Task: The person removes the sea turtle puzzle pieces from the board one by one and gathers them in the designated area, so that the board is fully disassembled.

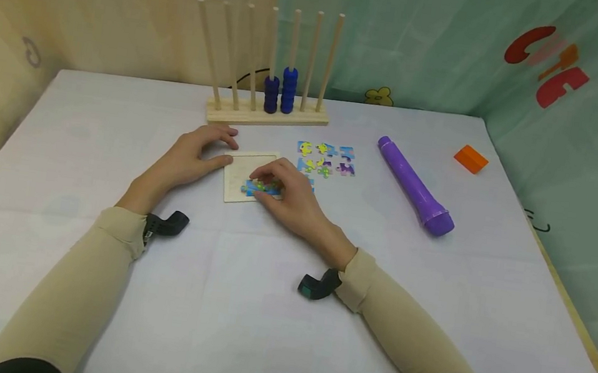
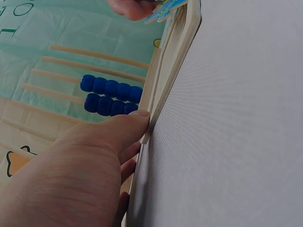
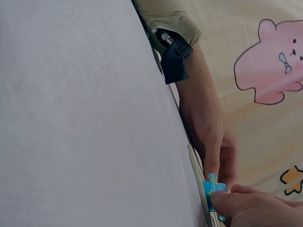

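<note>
A shallow wooden puzzle tray point(image 1: 235, 177) lies on the white table in the head view. My left hand point(image 1: 189, 156) rests at its upper left corner with the thumb on the rim; the left wrist view shows the thumb point(image 2: 135, 123) pressing the tray's edge. Over the tray, my right hand point(image 1: 294, 201) pinches a blue jigsaw piece point(image 1: 253, 189) with green and yellow print between thumb and fingers. The piece looks tilted in the left wrist view, and the fingers hide part of it. Several loose jigsaw pieces point(image 1: 326, 159) lie in rows right of the tray.
Behind the tray stands a wooden peg rack point(image 1: 268, 118) with blue beads point(image 1: 288, 90) on two of its rods. A purple microphone-shaped tube point(image 1: 413, 184) lies to the right, and an orange block point(image 1: 471, 159) sits near the table's right edge.
</note>
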Available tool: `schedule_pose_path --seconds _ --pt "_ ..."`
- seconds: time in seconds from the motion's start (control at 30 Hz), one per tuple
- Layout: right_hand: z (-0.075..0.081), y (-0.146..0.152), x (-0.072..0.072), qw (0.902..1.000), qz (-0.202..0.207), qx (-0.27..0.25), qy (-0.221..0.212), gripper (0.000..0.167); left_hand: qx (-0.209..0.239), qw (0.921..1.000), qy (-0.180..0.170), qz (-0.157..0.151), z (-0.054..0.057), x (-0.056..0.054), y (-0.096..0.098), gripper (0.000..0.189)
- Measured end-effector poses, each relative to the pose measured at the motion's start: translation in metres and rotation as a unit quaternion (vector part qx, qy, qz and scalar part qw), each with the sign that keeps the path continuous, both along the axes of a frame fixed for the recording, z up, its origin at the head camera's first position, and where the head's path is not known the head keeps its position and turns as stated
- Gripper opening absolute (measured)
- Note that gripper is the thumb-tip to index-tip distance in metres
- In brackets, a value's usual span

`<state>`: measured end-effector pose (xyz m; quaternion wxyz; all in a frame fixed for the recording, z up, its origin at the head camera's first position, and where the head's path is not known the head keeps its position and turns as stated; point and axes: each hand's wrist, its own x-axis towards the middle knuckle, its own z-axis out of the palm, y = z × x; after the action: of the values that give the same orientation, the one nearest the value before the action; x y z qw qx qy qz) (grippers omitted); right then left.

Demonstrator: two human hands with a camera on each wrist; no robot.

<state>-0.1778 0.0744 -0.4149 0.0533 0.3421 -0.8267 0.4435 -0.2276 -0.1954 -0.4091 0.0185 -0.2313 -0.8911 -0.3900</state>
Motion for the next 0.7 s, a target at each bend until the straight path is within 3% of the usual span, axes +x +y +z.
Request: schedule_pose_path --seconds 0.7 --pt "-0.0031 0.001 -0.0018 0.999 -0.005 -0.044 -0.003 0.017 -0.005 1.0 -0.005 0.004 -0.0017 -0.0004 0.0006 0.023"
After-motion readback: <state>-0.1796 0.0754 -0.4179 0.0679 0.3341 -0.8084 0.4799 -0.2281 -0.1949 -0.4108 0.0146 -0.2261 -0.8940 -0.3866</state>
